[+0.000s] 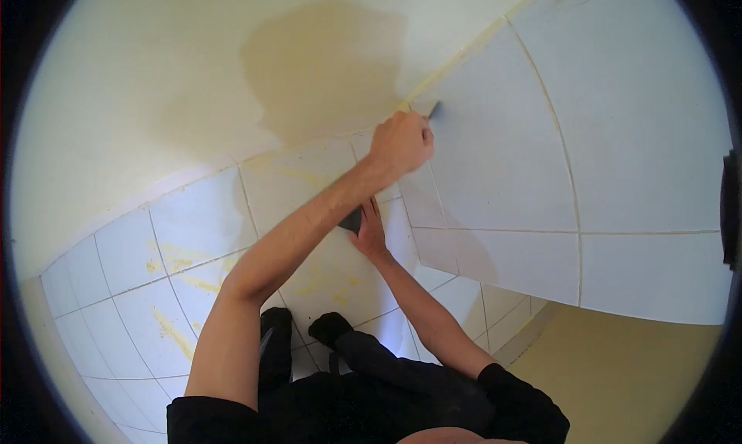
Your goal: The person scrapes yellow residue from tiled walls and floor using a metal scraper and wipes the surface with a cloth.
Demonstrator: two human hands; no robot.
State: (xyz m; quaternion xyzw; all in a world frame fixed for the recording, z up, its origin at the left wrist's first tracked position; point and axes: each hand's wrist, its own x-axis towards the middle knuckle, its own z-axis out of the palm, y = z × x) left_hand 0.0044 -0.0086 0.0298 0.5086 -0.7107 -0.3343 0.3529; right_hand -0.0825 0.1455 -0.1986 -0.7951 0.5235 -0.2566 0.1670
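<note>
My left arm reaches across to the upper middle. There my left hand (400, 144) is closed round a scraper, whose thin grey blade (435, 110) sticks out past the fingers by the top edge of the white tiling (495, 135). The scraper's handle is hidden in the fist. Lower down, partly behind my left forearm, my right hand (371, 229) holds a dark grey, flat-sided thing (352, 219) against its fingers. My forearm covers part of that thing, so its kind does not show.
A cream wall (154, 81) rises beyond the tiles, with a shadow on it. Yellow smears (174, 332) mark the white tiles on the left. A tiled block with an edge juts out on the right. My dark-covered feet (331, 330) are on the tiled floor.
</note>
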